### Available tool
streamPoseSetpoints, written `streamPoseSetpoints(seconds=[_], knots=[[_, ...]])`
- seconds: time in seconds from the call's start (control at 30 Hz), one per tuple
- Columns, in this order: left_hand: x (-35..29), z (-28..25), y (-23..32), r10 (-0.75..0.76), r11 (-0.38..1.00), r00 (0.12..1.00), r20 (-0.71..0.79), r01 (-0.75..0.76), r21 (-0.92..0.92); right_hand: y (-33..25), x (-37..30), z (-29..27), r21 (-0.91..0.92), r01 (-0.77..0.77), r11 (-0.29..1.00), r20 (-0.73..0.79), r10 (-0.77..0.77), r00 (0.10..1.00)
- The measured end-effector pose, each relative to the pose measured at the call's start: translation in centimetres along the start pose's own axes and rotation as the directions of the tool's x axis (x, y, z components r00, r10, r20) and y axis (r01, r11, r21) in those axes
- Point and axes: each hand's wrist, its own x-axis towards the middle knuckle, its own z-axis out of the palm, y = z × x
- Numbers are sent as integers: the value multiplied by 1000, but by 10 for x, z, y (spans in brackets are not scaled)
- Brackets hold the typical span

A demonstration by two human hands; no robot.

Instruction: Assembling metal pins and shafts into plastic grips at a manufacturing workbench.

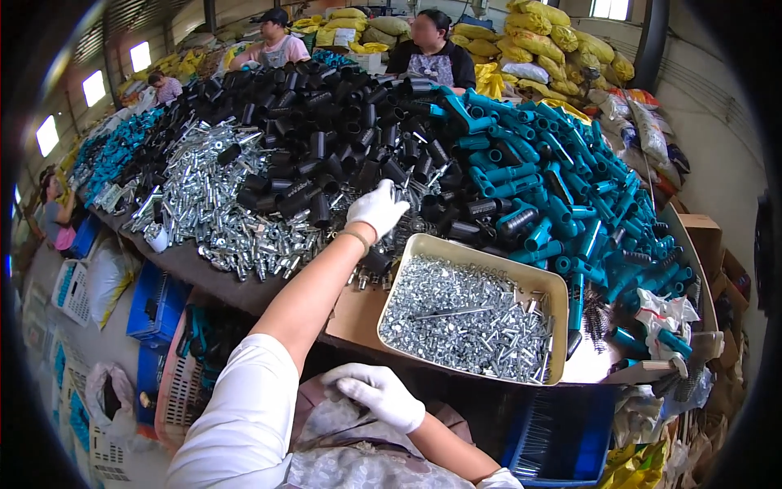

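My left hand (379, 210), in a white glove, reaches over the heaped table. Its fingers are bent at the edge of the black plastic sleeves (326, 167) and loose metal parts; whatever they grip is hidden. My right hand (381, 397), gloved in white too, is low in front of my patterned apron (358, 469). Its fingers are curled inward, and anything inside them is out of sight. Between my hands and the teal parts stands a cream tray (472, 372) filled with small shiny screws and fittings (456, 326). A thin metal rod (452, 311) lies across them.
Silver metal pins (208, 183) are heaped left, teal plastic handles (562, 171) right. Below the table are a blue crate (562, 436) and a pink basket (175, 383). Across the heap are two people (432, 61); yellow sacks (542, 41) are stacked behind.
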Motion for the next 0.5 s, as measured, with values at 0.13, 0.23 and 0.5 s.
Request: streamPoseSetpoints(seconds=[0.13, 0.23, 0.5], knots=[[-13, 9, -20, 107, 988, 994, 31, -103, -116, 19, 21, 4, 331, -50, 942, -61, 74, 995], [-25, 9, -20, 240, 934, 970, 47, -217, -285, 26, 30, -1, 491, -22, 871, -88, 75, 993], [-64, -25, -47, 294, 655, 953, 68, -149, -741, 40, 43, 0, 634, 132, 762, -167, -32, 985]])
